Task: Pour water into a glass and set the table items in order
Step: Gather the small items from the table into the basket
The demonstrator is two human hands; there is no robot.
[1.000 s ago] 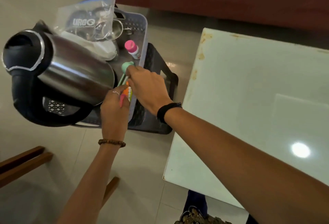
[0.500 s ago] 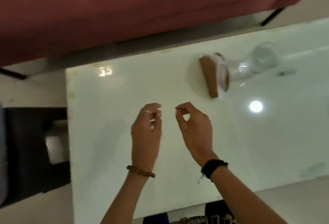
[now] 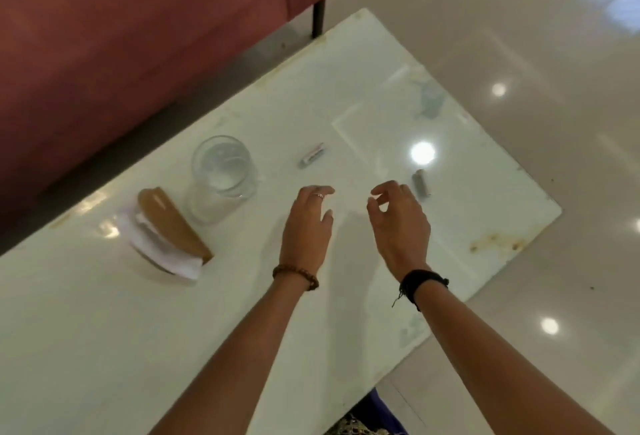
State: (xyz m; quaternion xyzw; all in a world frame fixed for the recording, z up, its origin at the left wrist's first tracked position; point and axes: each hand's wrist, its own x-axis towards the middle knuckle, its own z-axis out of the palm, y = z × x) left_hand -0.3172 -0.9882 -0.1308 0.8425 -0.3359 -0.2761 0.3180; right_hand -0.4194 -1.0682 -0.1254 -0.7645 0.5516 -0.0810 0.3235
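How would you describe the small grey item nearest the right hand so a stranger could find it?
On the white table, look just beyond the right hand. The small grey item lies there alone; a similar pinkish item lies nearer the glass.

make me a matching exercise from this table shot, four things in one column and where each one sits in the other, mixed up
Things:
1. glass
2. napkin holder
3. pinkish small item
4. grey small item

Places:
A. just beyond the right hand's fingers
B. left of the glass, nearest the table's left end
C. beyond the left hand, right of the glass
D. between the napkin holder and the pinkish small item

Pairs: 1-D, 2-B, 3-C, 4-A
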